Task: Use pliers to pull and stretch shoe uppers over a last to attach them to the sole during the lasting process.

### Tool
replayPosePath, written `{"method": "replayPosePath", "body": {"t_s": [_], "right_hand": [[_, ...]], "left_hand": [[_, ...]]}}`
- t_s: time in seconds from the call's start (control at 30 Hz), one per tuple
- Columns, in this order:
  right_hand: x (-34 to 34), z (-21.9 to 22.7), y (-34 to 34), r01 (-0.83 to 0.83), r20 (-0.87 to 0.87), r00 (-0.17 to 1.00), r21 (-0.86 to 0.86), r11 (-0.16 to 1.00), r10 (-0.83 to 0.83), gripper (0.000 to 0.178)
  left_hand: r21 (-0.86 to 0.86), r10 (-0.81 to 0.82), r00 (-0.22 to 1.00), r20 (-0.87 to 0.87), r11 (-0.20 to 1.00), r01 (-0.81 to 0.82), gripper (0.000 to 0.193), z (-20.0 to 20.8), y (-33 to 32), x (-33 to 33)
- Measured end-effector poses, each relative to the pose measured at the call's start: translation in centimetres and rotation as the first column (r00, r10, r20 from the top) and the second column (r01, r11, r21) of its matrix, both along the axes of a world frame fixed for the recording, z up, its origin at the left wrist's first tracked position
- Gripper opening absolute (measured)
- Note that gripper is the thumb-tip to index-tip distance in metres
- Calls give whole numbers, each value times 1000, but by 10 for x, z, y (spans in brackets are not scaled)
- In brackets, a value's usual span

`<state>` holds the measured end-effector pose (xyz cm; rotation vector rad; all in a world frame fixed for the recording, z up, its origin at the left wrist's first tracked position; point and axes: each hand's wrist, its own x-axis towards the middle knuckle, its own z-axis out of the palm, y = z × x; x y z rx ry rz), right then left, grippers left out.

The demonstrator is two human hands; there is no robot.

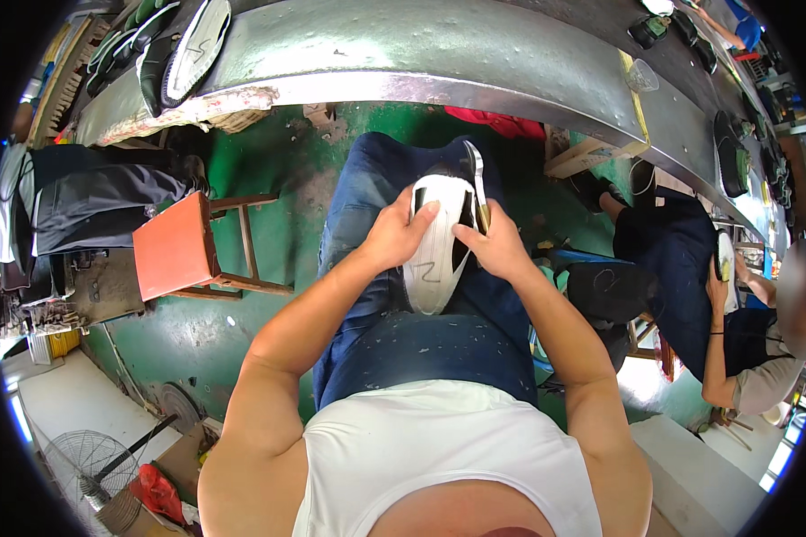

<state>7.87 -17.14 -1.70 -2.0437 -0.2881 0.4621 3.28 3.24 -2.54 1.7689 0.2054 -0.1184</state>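
Here the shoe (437, 246) lies sole-up on the person's lap, across the blue jeans (403, 322), its long axis running away from the body, toward the metal bench (403, 54) ahead. The white sole faces the camera; the black upper shows at the far end and along the right edge.

The left hand (398, 237) clasps the shoe from its left side, fingers curled under the edge and the thumb pressed flat on the sole near the far end. The right hand (493, 246) grips the right edge, fingers closed on it; a thin tool (479, 192) rises from that hand, along the shoe's rim, and how it is pinched cannot be told. Both hands sit at the far half of the shoe, level with each other, so neither is clearly nearer; the near half rests free on the thigh.

An orange stool (177, 246) stands to the left. A co-worker (734, 304) sits to the right, holding another shoe.
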Motion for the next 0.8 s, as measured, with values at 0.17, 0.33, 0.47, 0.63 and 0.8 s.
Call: {"method": "replayPosePath", "body": {"t_s": [0.17, 0.33, 0.47, 0.63, 0.8], "right_hand": [[-25, -13, -9, 94, -361, 925, -75, 993, -115, 48], [-24, -12, -20, 17, -100, 994, -196, 980, -37, 48], [-18, 4, -43, -18, -210, 977, -210, 978, -27, 42], [-29, 41, -71, -79, -257, 966, -245, 966, 14, 32], [-33, 48, -69, -466, 36, 859, -356, 810, 510, 39]], "left_hand": [[-275, 15, 973, -230, 958, -80, 33, -31, -1, -25], [-547, -315, 847, -429, 836, 34, 75, 2, 17, -15], [-706, -402, 871, -283, 702, 95, 94, -10, 10, -16], [-561, -239, 927, -288, 827, 38, 88, -30, -11, -43], [-403, -208, 952, -226, 910, 103, 93, -24, -16, -51]]}}
